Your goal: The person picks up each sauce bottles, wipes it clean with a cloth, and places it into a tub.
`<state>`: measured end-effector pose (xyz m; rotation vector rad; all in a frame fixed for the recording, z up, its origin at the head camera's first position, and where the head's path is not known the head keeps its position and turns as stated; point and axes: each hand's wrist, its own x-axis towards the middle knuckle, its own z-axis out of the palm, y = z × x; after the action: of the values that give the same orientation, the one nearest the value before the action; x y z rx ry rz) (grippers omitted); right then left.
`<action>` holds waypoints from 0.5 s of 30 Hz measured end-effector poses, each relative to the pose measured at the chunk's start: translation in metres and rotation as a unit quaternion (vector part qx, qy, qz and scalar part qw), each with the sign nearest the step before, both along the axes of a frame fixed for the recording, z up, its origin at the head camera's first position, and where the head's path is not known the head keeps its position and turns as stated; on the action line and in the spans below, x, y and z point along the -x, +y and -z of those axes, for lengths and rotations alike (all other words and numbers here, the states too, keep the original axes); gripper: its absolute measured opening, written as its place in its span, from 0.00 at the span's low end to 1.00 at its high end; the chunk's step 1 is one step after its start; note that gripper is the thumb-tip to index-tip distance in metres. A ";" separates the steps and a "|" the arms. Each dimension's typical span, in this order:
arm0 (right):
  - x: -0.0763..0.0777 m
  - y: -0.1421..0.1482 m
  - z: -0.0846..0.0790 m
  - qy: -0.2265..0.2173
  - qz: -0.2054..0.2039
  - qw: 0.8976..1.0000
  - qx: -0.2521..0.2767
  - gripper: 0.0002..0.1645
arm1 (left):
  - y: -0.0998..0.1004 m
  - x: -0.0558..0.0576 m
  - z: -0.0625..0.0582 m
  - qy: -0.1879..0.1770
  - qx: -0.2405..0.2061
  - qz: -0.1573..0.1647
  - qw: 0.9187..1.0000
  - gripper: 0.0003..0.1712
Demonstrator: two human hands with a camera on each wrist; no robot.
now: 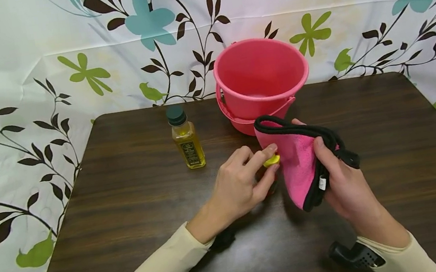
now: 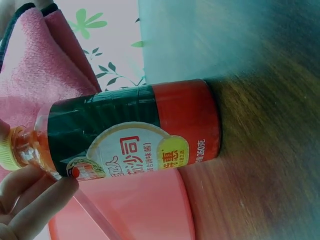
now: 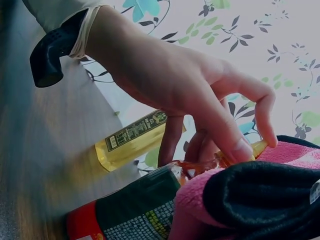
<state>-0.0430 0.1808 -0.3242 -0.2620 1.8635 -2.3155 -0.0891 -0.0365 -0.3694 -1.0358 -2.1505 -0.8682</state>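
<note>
My left hand [image 1: 237, 182] pinches the yellow cap [image 1: 272, 160] of a tomato ketchup bottle between thumb and index finger. In the left wrist view the bottle [image 2: 130, 135] has a green and red label, and its base is right at the tabletop. The head view hides most of it behind the hand and cloth. A folded pink cloth [image 1: 295, 157] with black trim is gripped by my right hand [image 1: 346, 187], thumb on the near side. The cloth [image 3: 192, 205] overlaps the bottle's side in the right wrist view.
A pink bucket [image 1: 231, 84] with its handle down stands behind the cloth. To the left is a small bottle of yellow oil [image 1: 187, 143] with a dark green cap. The dark wooden table [image 1: 127, 206] meets a floral curtain [image 1: 71, 31] at the back.
</note>
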 end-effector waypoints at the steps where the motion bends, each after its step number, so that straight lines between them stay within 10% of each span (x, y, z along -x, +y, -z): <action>1: 0.000 0.000 0.001 -0.002 0.000 1.000 -0.003 0.32 | 0.000 0.000 0.000 -0.001 0.000 -0.001 1.000 0.22; 15: -0.001 0.002 0.005 -0.005 0.010 1.000 -0.015 0.32 | 0.000 -0.001 0.000 0.001 -0.001 -0.006 1.000 0.22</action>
<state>-0.0416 0.1824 -0.3296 -0.2289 1.9042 -2.2961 -0.0882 -0.0360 -0.3697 -1.0216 -2.1519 -0.8642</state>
